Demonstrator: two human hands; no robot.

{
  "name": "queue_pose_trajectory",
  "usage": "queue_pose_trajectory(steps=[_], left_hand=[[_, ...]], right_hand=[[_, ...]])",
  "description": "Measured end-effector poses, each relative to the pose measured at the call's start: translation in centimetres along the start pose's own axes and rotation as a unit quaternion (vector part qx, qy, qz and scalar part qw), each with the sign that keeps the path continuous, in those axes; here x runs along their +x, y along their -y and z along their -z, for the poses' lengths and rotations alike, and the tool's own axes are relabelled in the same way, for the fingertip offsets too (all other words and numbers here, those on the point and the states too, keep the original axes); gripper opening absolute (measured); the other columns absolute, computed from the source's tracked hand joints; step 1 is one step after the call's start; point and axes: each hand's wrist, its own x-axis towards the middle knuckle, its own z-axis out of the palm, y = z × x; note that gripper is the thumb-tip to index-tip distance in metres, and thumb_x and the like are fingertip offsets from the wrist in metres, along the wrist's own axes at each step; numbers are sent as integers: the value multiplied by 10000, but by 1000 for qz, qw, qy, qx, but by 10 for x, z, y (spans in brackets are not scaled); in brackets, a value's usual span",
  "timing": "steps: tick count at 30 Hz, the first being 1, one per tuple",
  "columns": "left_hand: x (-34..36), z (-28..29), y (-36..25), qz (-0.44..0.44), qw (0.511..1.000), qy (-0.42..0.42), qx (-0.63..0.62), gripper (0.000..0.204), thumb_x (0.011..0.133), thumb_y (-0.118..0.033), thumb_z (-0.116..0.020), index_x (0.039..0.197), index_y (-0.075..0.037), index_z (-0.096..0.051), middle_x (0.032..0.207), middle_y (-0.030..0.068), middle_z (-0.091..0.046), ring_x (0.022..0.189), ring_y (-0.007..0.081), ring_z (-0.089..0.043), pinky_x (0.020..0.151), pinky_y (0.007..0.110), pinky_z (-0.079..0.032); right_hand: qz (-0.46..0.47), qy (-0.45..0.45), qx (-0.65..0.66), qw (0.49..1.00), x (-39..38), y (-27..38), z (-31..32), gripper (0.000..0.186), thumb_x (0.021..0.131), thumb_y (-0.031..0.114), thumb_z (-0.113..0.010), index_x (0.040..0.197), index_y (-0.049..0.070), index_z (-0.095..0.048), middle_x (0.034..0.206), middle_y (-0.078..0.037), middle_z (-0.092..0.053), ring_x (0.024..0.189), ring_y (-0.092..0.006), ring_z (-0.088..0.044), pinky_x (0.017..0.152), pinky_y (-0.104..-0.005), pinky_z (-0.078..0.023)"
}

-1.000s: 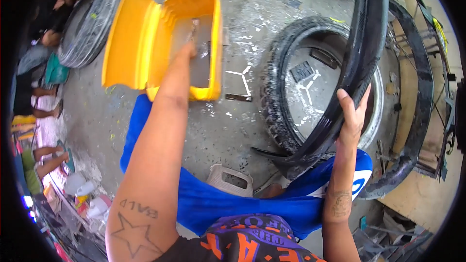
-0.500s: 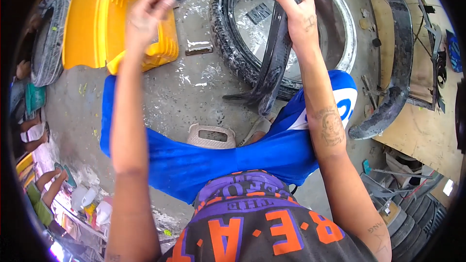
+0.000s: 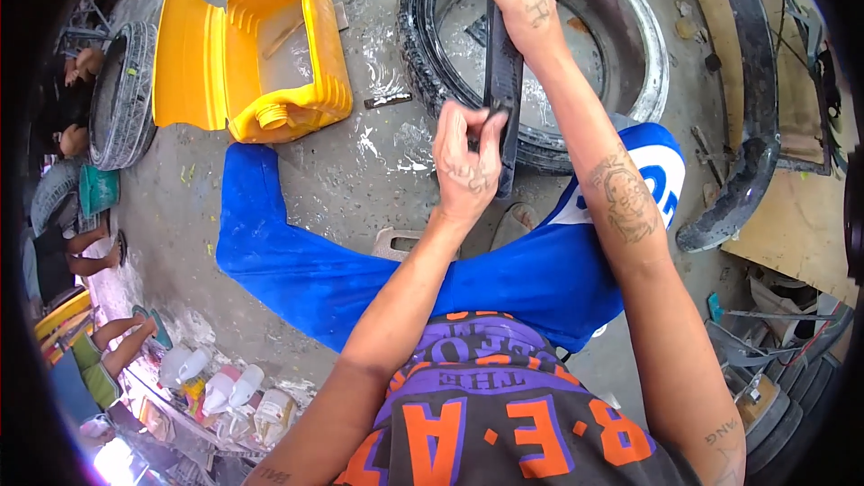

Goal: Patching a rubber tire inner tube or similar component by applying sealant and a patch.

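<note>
A long black glossy plastic strip (image 3: 500, 58), seemingly a vehicle trim part, stands lengthwise before me over a tyre (image 3: 418, 58) lying flat on the floor. Its top end runs out of view. My right hand (image 3: 531, 18) grips the strip's upper part, the thumb stretched to its left side. Lower down, my left hand (image 3: 468, 162) is closed in a pinch on a small dark piece (image 3: 498, 109), pressed to the strip's face. The piece is too small to name.
A cut-open yellow jug (image 3: 333, 63) with murky liquid stands on the wet floor at left. A small stool (image 3: 396, 241) is between my legs. Long black parts on a rack (image 3: 751, 36) are at right. Other people's legs (image 3: 126, 346) and plastic bottles (image 3: 243, 387) are at lower left.
My left hand has come from over the yellow jug to the strip, carrying the small dark piece. My right hand still holds the strip, which now stands more upright.
</note>
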Motion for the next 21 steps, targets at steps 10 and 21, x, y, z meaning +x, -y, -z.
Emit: queue_pose_trajectory(steps=[10,21], left_hand=[[23,0,-17,-51,998,-33,9,231,840,88,-739,810,18,-520,743,133,-433,600,279,-452,535,386,-395],[12,4,-3,-38,999,-10,-11,187,861,42,-765,968,17,-614,792,108,-517,632,203,-526,591,339,-458]], right_hand=[[-68,53,71,994,0,32,2,891,835,262,-742,1544,-34,-290,1382,-230,-524,1273,-315,-519,1117,-386,-380],[83,-48,-57,994,4,0,-11,830,834,248,-743,1503,-40,-344,1263,-189,-571,1165,-270,-559,1058,-357,-428]])
